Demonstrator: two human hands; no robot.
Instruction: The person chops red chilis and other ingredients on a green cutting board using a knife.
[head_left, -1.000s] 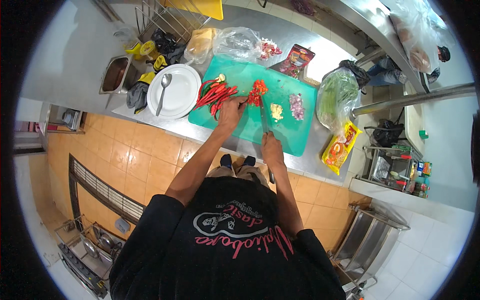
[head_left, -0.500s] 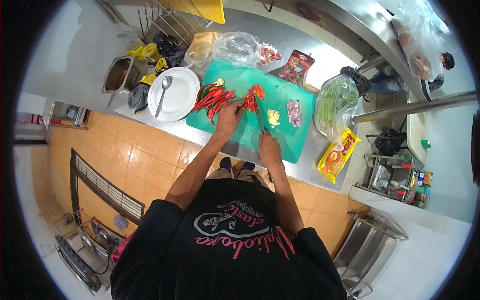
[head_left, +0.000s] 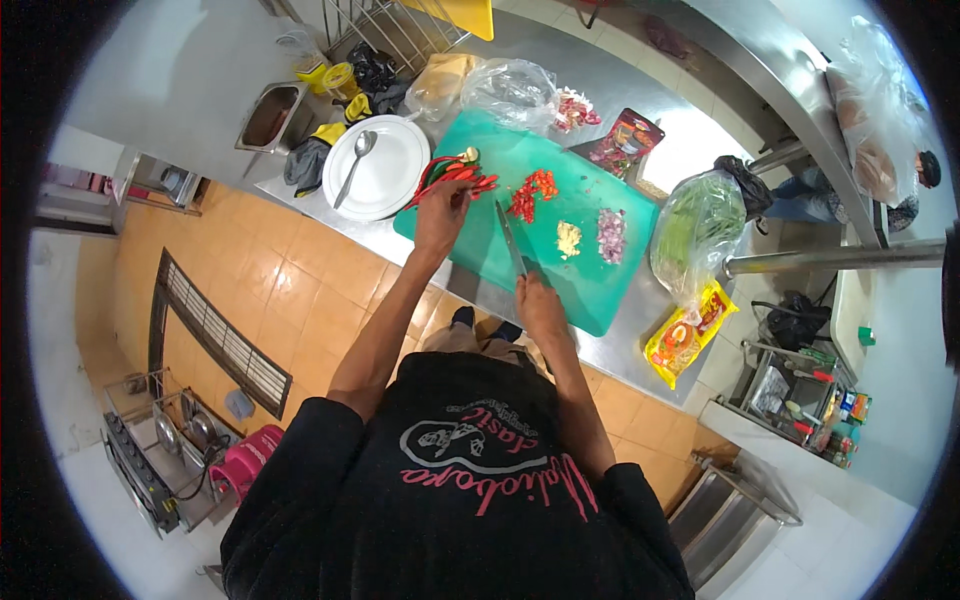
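Note:
My left hand is at the pile of whole red chilies on the left of the green cutting board. Its fingers are bent and pinched on chilies, partly hidden by the hand itself. In my right hand is the handle of a knife, its blade slanting up and left over the board. Chopped red chili lies just right of the blade tip. Farther right sit a little heap of chopped garlic and some diced shallots. A pale garlic clove rests by the whole chilies.
Left of the board is a white plate bearing a spoon. Plastic bags and shallot peelings lie behind it. To the right are bagged greens and a yellow noodle packet. A metal shelf post juts in.
My left hand has gone from the chopped chili to the whole chilies at the left. The knife has moved off the chopped heap, its tip now to the left of it. The view has shifted slightly.

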